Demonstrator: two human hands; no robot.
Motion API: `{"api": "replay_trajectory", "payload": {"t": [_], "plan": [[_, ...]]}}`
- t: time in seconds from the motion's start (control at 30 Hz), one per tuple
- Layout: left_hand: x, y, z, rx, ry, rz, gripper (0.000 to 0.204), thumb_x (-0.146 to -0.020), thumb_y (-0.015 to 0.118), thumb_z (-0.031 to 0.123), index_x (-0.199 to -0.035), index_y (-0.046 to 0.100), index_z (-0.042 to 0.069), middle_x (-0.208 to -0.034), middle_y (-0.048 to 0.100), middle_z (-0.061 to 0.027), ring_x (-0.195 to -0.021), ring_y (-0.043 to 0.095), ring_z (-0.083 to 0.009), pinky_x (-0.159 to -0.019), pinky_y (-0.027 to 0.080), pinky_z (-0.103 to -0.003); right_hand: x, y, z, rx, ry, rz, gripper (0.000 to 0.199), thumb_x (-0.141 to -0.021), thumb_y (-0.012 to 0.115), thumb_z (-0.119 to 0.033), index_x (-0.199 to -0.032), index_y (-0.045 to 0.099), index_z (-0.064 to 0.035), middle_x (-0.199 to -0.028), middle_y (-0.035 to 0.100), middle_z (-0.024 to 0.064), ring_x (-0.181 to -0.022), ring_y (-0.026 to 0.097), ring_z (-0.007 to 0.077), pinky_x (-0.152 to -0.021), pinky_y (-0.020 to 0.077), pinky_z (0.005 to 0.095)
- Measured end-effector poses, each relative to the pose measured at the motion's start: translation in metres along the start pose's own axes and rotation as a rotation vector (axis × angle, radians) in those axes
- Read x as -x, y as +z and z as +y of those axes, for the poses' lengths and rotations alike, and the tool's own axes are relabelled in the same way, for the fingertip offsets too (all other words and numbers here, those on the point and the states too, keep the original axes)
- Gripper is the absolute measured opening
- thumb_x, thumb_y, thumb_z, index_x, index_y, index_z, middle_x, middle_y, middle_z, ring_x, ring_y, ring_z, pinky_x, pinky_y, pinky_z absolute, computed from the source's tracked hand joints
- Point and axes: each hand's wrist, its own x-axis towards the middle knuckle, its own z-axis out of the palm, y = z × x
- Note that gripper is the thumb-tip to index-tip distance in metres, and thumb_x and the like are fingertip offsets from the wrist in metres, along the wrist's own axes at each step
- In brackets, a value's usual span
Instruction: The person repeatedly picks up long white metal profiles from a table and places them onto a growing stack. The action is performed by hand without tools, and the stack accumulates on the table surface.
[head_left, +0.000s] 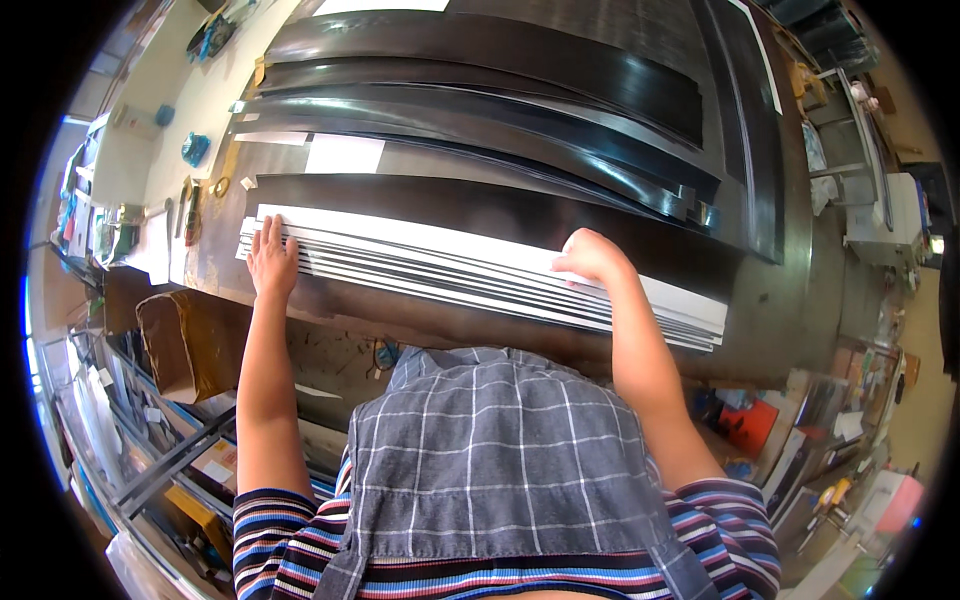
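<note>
A fanned stack of long white strips with dark edges [430, 252] lies along the near side of the dark work table [770, 330]. My left hand [272, 260] rests on the left end of this stack, fingers stretched out and lying flat. Toward the right part of the stack, my right hand [597, 258] is closed, its fingers curled against the top white strip. Whatever may be inside those fingers is hidden. Directly behind the white strips lies a wide black strip [440, 205], partly covered by the stack.
Farther back lie long glossy black strips [480, 120] and white sheets [345, 154]. Another black strip [745, 130] runs along the right side. Scissors [192, 212] and a blue crumpled wrapper [195, 149] sit at the left. A cardboard box [195, 345] stands below the table's left edge.
</note>
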Motion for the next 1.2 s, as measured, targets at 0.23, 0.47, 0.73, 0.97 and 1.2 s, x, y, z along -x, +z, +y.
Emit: {"api": "replay_trajectory", "payload": {"t": [0.23,0.47,0.73,0.97,1.2], "plan": [[-0.002,0.005,-0.003,-0.009,-0.008,0.003,0.056,-0.092,0.043,0.034,-0.145,0.036,0.019,-0.154,0.03,-0.0022,-0.142,0.027,-0.0291,-0.114,0.022,-0.05,-0.004,0.004,0.0,0.007,0.017,-0.001,0.032,-0.07,0.071,-0.035,-0.08,0.075,-0.0054,-0.085,0.071,0.013,-0.081,0.068,0.0246,-0.078,0.0516,0.0361],[0.0,0.008,0.032,0.026,-0.001,0.107,0.044,-0.094,0.041,0.035,-0.134,0.052,0.017,-0.147,0.042,-0.0085,-0.14,0.031,-0.0307,-0.11,0.019,-0.063,0.0,0.005,-0.004,0.008,0.021,0.031,0.031,-0.07,0.07,-0.036,-0.08,0.075,-0.006,-0.084,0.072,0.0115,-0.082,0.068,0.0246,-0.078,0.052,0.035],[0.103,0.013,0.236,0.578,0.734,0.059,0.016,-0.077,0.068,0.016,-0.077,0.055,0.006,-0.081,0.057,-0.0109,-0.082,0.056,-0.0331,-0.074,0.045,-0.044,-0.008,0.016,-0.007,-0.001,0.016,0.108,0.031,-0.07,0.07,-0.038,-0.07,0.072,-0.0067,-0.077,0.07,0.0116,-0.076,0.068,0.0242,-0.071,0.0521,0.0348],[0.111,0.014,0.24,0.506,0.593,0.06,0.03,-0.075,0.073,0.027,-0.07,0.052,0.007,-0.076,0.055,-0.0075,-0.081,0.055,-0.0306,-0.075,0.041,-0.042,0.0,0.005,0.02,-0.038,-0.067,0.081,0.034,-0.067,0.074,-0.038,-0.08,0.073,-0.0064,-0.082,0.07,0.0152,-0.081,0.068,0.0265,-0.074,0.0527,0.0375],[0.123,0.02,0.269,0.383,0.477,0.103,0.038,-0.074,0.075,0.035,-0.069,0.05,0.007,-0.076,0.053,-0.0092,-0.08,0.054,-0.0317,-0.075,0.04,-0.043,0.042,-0.053,0.237,-0.075,0.072,-0.055,0.029,-0.07,0.079,-0.029,-0.077,0.071,-0.0018,-0.07,0.066,0.0103,-0.067,0.061,0.0179,-0.064,0.0466,0.0343]]}}
